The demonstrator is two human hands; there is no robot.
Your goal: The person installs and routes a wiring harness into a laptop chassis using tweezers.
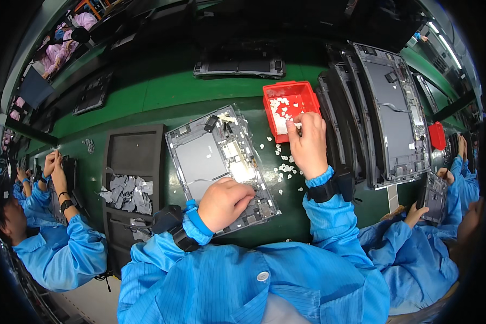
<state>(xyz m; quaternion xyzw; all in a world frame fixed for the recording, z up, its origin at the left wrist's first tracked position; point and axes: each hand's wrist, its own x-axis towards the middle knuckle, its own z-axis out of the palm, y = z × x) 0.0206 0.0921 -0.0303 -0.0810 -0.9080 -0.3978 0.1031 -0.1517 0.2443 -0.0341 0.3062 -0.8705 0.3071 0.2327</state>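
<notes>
Open device chassis (pixel 210 156) flat on table (pixel 296 217) — likely stiff, fragile inside; best held by outer edges. Left hand (pixel 224 202) over it, fingers bunched, grip unclear. Right hand (pixel 309 143) at red bin (pixel 309 97) — fingertips close, cannot tell if pinching.

The wide fisheye head camera looks down from above and behind the left hand (pixel 221 204) and right hand (pixel 309 143), close to both, facing outward across the bench (pixel 291 222); its view spreads well beyond either hand.
</notes>
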